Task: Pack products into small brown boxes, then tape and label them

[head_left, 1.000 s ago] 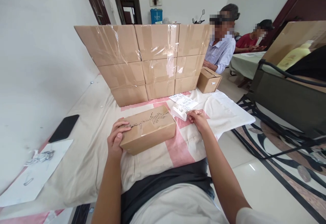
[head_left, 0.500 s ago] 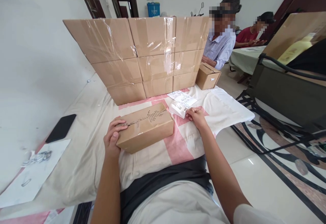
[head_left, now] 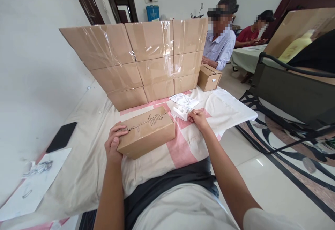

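A closed cardboard box (head_left: 146, 132) with dark printing along its top lies on the cloth-covered table in front of me. My left hand (head_left: 115, 141) is wrapped round its left end, thumb on the near side and fingers over the top. To the right of the box sits a small white item (head_left: 179, 111) with a raised, rounded part on top; its kind is unclear. At its right corner my right hand (head_left: 198, 119) has its fingertips pinched together. Whatever is between them is too small to make out. Papers with blue markings (head_left: 187, 101) lie just behind the white item.
Taped cardboard boxes (head_left: 154, 66) form a wall at the back of the table. Another carton (head_left: 209, 78) stands right of it, near a seated person (head_left: 221, 45). A black phone-like slab (head_left: 62, 137) and a white sheet (head_left: 39, 184) lie at left. A folding chair (head_left: 295, 94) stands right.
The whole view has shifted slightly, so most things appear a little further left. Both hands keep their places at the box and the white item.
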Tool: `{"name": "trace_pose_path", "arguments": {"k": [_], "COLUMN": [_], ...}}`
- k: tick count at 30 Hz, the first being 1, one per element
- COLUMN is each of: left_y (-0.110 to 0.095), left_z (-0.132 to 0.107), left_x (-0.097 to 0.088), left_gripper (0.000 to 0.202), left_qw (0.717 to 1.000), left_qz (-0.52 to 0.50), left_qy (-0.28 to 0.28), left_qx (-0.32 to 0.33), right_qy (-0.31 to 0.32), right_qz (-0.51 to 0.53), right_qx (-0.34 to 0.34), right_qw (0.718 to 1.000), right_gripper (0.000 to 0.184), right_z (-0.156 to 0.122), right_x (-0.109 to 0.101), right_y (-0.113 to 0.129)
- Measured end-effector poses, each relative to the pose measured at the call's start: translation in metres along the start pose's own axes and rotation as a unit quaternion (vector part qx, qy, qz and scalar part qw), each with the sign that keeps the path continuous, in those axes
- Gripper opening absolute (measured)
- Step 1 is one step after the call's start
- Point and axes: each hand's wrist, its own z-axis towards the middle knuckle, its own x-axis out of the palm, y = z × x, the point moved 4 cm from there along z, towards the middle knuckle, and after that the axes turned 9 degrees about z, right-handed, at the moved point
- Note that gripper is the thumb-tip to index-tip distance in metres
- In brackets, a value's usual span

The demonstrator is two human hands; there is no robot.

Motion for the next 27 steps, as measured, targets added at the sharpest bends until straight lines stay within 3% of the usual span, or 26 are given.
{"name": "trace_pose_path", "arguments": {"k": [12, 27], "left_y": [0.001, -0.005], "left_z": [0.000, 0.001], "left_x": [0.001, 0.001], "left_gripper": [0.034, 0.035], "left_qw": [1.000, 1.000], "left_qz": [-0.003, 0.003], "left_qy": [-0.004, -0.005], "left_qx": [-0.004, 0.006], "right_qy": [-0.023, -0.004], "right_qz": [0.000, 0.042], "right_qx": [0.000, -0.015], "right_qw": [1.000, 0.999], "right_gripper": [0.049, 0.050], "right_z": [-0.002, 0.000], "right_x": [0.001, 0.003], "right_y": [0.000, 0.000]}}
